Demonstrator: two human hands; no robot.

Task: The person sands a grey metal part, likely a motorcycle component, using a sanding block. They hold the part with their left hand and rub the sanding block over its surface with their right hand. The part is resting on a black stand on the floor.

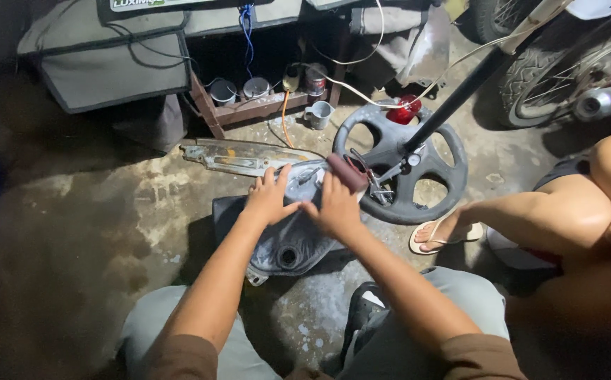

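Left hand (267, 199) and right hand (335, 210), fingers spread flat, pressing on grey plastic cover (293, 243) beneath them

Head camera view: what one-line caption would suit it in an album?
Both hands, left hand and right hand, press on a dusty grey scooter panel on a concrete floor, beside a round fan base.

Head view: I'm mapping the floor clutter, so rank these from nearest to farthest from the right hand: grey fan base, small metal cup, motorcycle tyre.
From the right hand:
1. Grey fan base, on the floor just right of it.
2. Small metal cup, beyond it by the low wooden shelf.
3. Motorcycle tyre, far at upper right.
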